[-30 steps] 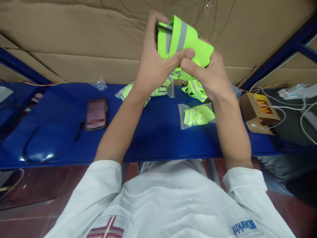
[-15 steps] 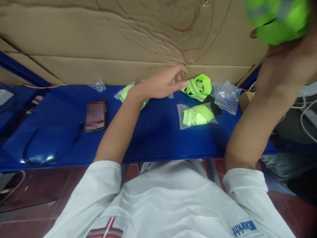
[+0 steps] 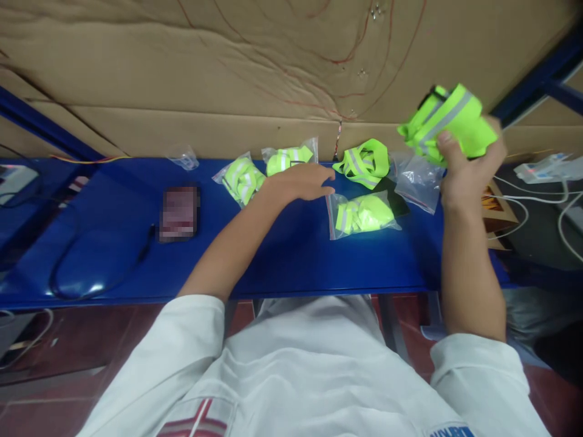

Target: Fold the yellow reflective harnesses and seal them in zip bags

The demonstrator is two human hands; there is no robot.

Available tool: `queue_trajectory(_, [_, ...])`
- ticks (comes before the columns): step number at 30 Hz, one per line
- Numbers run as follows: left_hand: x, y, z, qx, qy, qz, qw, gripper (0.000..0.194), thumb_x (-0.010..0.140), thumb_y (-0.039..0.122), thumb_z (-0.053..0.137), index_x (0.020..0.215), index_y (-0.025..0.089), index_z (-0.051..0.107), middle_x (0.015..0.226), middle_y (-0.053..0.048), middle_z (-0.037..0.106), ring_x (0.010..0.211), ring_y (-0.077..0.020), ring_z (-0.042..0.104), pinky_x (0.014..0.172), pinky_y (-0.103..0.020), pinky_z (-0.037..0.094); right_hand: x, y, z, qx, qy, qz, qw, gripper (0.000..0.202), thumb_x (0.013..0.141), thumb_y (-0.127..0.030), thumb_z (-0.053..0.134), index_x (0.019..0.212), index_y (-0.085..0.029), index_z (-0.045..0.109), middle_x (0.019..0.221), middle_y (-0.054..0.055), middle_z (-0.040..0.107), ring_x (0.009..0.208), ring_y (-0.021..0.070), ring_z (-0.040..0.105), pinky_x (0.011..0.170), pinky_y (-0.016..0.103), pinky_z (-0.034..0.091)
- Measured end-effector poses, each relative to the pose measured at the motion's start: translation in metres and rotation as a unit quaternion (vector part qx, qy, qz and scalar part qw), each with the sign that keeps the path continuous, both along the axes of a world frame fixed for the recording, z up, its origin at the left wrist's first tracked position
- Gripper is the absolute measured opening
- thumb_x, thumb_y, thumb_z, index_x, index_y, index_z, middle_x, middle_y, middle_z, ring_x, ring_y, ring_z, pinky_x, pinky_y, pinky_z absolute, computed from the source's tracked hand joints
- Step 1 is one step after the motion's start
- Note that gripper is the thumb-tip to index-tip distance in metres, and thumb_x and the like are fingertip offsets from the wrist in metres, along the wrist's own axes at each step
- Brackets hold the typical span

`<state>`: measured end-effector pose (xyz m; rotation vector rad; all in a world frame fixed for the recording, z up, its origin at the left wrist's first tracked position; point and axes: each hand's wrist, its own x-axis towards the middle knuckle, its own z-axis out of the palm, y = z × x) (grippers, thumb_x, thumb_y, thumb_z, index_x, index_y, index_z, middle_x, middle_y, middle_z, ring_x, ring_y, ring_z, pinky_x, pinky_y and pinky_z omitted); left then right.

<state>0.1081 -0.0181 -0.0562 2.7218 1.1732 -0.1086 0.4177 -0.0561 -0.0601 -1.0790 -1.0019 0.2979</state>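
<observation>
My right hand [image 3: 471,161], raised at the right, grips a folded neon-yellow reflective strap bundle [image 3: 449,121] with grey stripes. My left hand [image 3: 310,181] hovers over the blue table with fingers apart and nothing in them. Just right of it lies a bagged strap bundle [image 3: 364,213] in clear plastic. Behind that sits a loose coiled reflective strap [image 3: 367,162]. Two more bagged bundles lie by my left wrist: one bundle [image 3: 245,179] to the left, another bundle [image 3: 286,159] behind the hand and partly hidden by it.
Clear plastic bags lie at the back, one bag [image 3: 418,182] at right and a small one [image 3: 184,159] at left. A phone [image 3: 178,212] and a black cable [image 3: 136,261] rest on the blue table [image 3: 291,255]. White cables [image 3: 542,197] run at the right. Brown cardboard [image 3: 182,79] stands behind.
My right hand has come down and inward from the upper right with the strap bundle. My left hand has moved down towards the bagged bundle, uncovering the bags behind it.
</observation>
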Motion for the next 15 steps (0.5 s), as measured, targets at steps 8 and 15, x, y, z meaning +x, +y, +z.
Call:
queue_trajectory(8, [0.158,-0.011,-0.021,0.13,-0.11,-0.145,0.975,0.035,0.102,0.011,0.051,0.131,0.017,0.069,0.133,-0.016,0.071,0.121,-0.0311,0.069,0.097,-0.043,0.054,0.043,0.014,-0.049,-0.063,0.269,-0.012,0.961,0.032,0.101,-0.044,0.05,0.113,-0.019,0.064,0.103,0.005,0.068,0.074,0.015,0.065,0.059,0.027,0.047])
queue_trajectory(15, [0.214,0.007,-0.044,0.148,-0.111,-0.067,0.98,0.033,0.102,0.003,0.05,0.121,0.019,0.072,0.126,-0.009,0.076,0.121,-0.0236,0.072,0.1,-0.034,0.054,0.051,0.019,-0.042,-0.093,0.302,0.015,0.949,0.028,0.1,-0.037,0.047,0.113,-0.021,0.066,0.113,0.01,0.07,0.077,0.0155,0.067,0.062,0.028,0.047])
